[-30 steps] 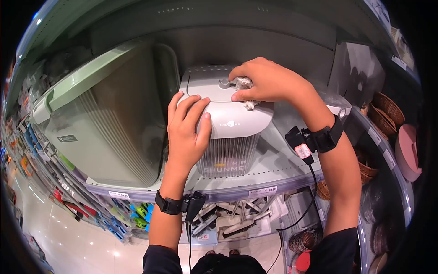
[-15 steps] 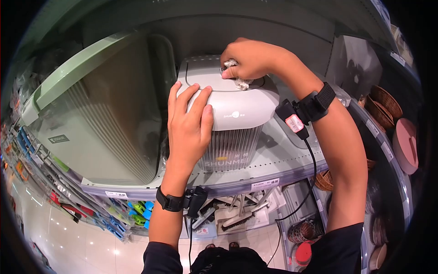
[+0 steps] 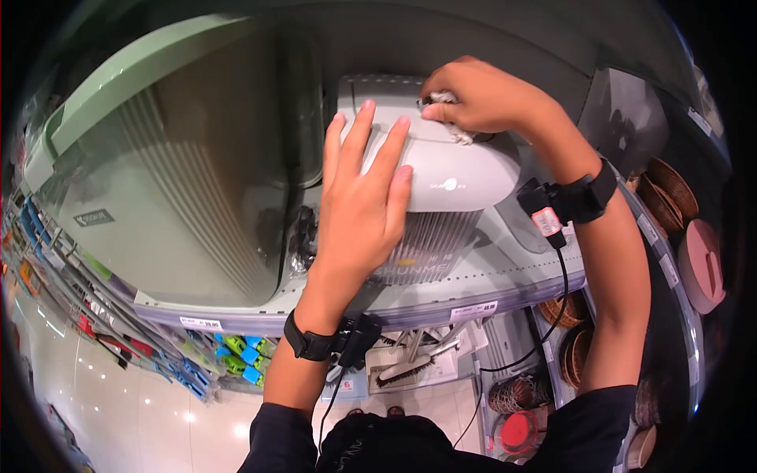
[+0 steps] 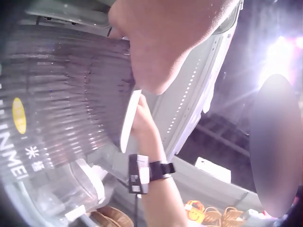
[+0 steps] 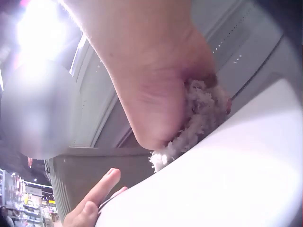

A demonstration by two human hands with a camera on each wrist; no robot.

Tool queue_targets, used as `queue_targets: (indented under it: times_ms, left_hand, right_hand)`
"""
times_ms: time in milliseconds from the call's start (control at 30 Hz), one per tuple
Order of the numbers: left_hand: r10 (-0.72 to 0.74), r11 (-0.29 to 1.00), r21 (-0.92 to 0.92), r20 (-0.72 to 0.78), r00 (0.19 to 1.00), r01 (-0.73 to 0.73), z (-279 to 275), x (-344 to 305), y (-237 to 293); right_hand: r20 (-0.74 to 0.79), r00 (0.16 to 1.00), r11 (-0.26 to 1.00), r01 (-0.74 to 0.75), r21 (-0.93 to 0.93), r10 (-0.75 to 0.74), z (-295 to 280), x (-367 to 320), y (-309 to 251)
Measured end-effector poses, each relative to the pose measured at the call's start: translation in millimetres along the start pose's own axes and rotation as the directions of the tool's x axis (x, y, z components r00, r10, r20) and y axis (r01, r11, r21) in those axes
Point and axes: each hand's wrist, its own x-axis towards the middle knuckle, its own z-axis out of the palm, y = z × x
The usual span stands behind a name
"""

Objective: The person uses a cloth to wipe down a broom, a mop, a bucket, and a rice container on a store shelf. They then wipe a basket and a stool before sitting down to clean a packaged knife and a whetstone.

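A ribbed, see-through bin (image 3: 434,244) with a white lid (image 3: 473,175) stands on the shelf, lettered SHUNMEI on its front. My left hand (image 3: 359,197) rests on the left part of this lid, its fingers straight and spread. Near the back right of the lid, my right hand (image 3: 485,94) grips a crumpled, whitish fluffy cloth (image 3: 460,135). In the right wrist view the cloth (image 5: 201,109) bunches under the curled fingers, against the white lid surface. The left wrist view shows the bin's ribbed side (image 4: 61,94), with the right forearm beyond it.
A large pale bin with a green rim (image 3: 150,71) stands close on the left. Wicker baskets (image 3: 662,197) and a pink container (image 3: 700,268) line the shelves at right. Below the shelf edge (image 3: 394,319) lie brushes (image 3: 406,369). A black cable (image 3: 544,339) hangs from the right wrist.
My right hand has moved with the cloth from the lid's front right toward its back. My left hand's fingers now reach farther over the lid top, and the head view has shifted.
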Motion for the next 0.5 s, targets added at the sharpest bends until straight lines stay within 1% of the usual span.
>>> queue_targets:
  times_ms: [33, 67, 100, 133, 167, 200, 233, 267, 300, 333, 367, 400, 433, 467, 500]
  left_hand:
    - [-0.023, 0.999, -0.037, 0.007, 1.000, 0.023, -3.1, -1.3, 2.5]
    - [-0.085, 0.983, -0.158, 0.038, 0.996, 0.090, -9.6, -7.3, 6.8]
    - [-0.094, 0.984, -0.151, 0.039, 0.995, 0.099, -18.3, -18.8, 10.5]
    - [-0.152, 0.955, -0.248, 0.051, 0.987, 0.160, -27.8, -33.8, 15.6]
    - [-0.209, 0.912, -0.346, 0.068, 0.976, 0.220, -35.1, -47.6, 19.2]
    - [-0.219, 0.910, -0.347, 0.068, 0.973, 0.228, -37.8, -67.8, 11.0]
    - [-0.233, 0.939, -0.245, 0.069, 0.970, 0.243, -36.9, -93.8, -6.4]
    - [-0.247, 0.957, -0.139, 0.069, 0.967, 0.254, -36.2, -108.4, -17.3]
    - [-0.259, 0.954, -0.137, 0.070, 0.963, 0.267, -37.1, -108.5, -20.1]
    - [-0.296, 0.951, 0.148, 0.197, 0.935, 0.270, -38.5, -105.0, -24.0]
    - [-0.355, 0.884, 0.419, 0.307, 0.883, 0.210, -39.2, -102.4, -27.6]
    - [-0.360, 0.861, 0.476, 0.326, 0.874, 0.178, -33.4, -105.7, -33.1]
    - [-0.359, 0.862, 0.476, 0.332, 0.872, 0.174, -29.4, -106.6, -34.6]
    - [-0.450, 0.837, 0.505, 0.417, 0.790, 0.210, -25.9, -107.5, -34.0]
    - [-0.531, 0.809, 0.538, 0.492, 0.689, 0.239, -23.7, -107.6, -33.1]
  right_hand:
    - [0.007, 1.000, 1.000, 0.008, 0.011, -0.008, 0.5, -3.4, -0.6]
    - [-0.080, 0.997, 0.997, -0.004, 0.077, 0.010, 0.5, -7.7, -0.2]
    - [-0.166, 0.986, 0.990, -0.010, 0.140, 0.034, -0.8, -12.2, 1.1]
    - [-0.299, 0.950, 0.977, -0.025, 0.213, 0.090, -2.9, -23.8, -1.3]
    - [-0.418, 0.895, 0.958, -0.033, 0.286, 0.155, -2.0, -41.7, -6.6]
    - [-0.520, 0.816, 0.920, -0.037, 0.390, 0.253, 2.3, -61.7, -11.7]
    - [-0.598, 0.718, 0.873, -0.027, 0.487, 0.356, 6.5, -83.5, -18.5]
    - [-0.641, 0.665, 0.868, -0.020, 0.497, 0.383, 13.5, -106.3, -26.0]
    - [-0.678, 0.610, 0.861, -0.012, 0.509, 0.410, 23.5, -127.9, -36.6]
    - [-0.668, 0.608, 0.859, -0.047, 0.509, 0.429, 33.9, -148.3, -52.3]
    - [-0.659, 0.604, 0.857, -0.082, 0.509, 0.449, 44.5, -166.7, -68.4]
    - [-0.658, 0.617, 0.851, -0.037, 0.524, 0.432, 57.1, -178.5, -83.8]
    - [-0.659, 0.627, 0.844, 0.006, 0.537, 0.415, 68.7, -187.1, -99.1]
    - [-0.624, 0.647, 0.813, 0.011, 0.582, 0.438, 75.7, -194.6, -114.1]
    - [-0.589, 0.666, 0.780, 0.016, 0.626, 0.459, 81.9, -200.0, -127.0]
